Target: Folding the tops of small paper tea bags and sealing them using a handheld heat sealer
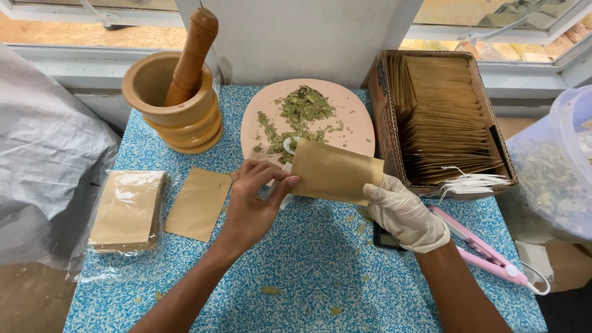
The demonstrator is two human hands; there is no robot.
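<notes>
- Nearest: right hand, in a white glove, pinching the lower right edge of a brown paper pouch.
- Left hand, bare, gripping the pouch's left edge; pouch held above the blue speckled table, in front of the pink plate.
- Judged step: readying the pouch to fill.
- Next move calls for spreading its mouth beside the crushed dried leaves.

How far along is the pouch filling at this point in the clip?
Done: one flat brown pouch lies on the blue table beside a wrapped pack of pouches; whether it is filled cannot be told. In hand: the left hand and gloved right hand hold a brown pouch over the plate's edge. Left: dried leaves remain on the pink plate, and the cardboard box holds many pouches.
</notes>
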